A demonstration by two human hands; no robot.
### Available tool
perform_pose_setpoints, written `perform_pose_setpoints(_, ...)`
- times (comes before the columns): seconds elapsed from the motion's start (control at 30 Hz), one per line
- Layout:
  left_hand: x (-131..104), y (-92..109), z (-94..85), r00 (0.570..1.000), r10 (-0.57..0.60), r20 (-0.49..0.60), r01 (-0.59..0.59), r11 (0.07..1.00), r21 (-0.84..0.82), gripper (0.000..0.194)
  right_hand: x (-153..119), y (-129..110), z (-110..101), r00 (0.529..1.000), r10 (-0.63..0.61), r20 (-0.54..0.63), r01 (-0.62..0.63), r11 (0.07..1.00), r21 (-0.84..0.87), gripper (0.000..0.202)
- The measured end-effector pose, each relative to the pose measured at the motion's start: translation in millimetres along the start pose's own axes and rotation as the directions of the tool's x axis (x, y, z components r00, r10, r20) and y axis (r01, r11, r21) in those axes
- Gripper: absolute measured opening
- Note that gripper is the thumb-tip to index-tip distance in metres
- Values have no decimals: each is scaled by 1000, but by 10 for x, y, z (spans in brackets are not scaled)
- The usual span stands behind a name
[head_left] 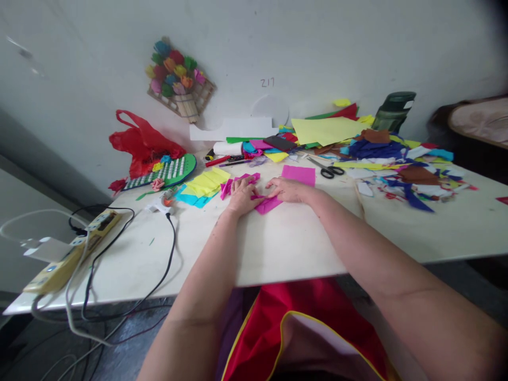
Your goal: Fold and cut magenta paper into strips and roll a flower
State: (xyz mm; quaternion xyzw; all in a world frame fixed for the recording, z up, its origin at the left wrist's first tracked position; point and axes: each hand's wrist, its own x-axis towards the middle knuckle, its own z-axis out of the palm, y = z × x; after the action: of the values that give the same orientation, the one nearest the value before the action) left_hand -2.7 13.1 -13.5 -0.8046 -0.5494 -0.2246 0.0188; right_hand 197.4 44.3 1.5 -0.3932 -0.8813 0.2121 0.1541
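A sheet of bright pink paper (269, 205) lies on the white table between my hands, partly folded and partly hidden by them. My left hand (243, 196) rests on its left side, fingers spread and lying flat, thumb towards the sheet. From the right, my right hand (289, 189) has its fingers curled down with the tips closed on the paper. Just behind my right hand is a flat pink square (299, 173). Crumpled or folded pink pieces (227, 188) stick out beyond my left hand's fingers.
Yellow sheets (207, 182) overlap blue paper (194, 198) at left, near a glue gun (162, 202) with a cable. A power strip (71, 254) lies along the left edge. Black-handled scissors (331, 172), paper scraps (416, 180) and a dark bottle (393, 112) are at right.
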Motion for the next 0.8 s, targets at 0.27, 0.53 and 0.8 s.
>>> perform_pose_setpoints(0.27, 55, 9, 5, 1000, 25, -12, -26, 990, -141, 22, 45, 89, 6, 983, 128, -132, -77, 937, 340, 30)
perform_pose_setpoints(0.53, 64, 19, -19, 992, -110, -60, 66, 867, -494, 24, 32, 84, 69, 989, 118, -88, -56, 854, 516, 32)
perform_pose_setpoints(0.8, 42, 24, -14, 991, -131, -24, 74, 693, -717, 30, 7, -12, 101, 994, 113, -11, -85, 806, 585, 34)
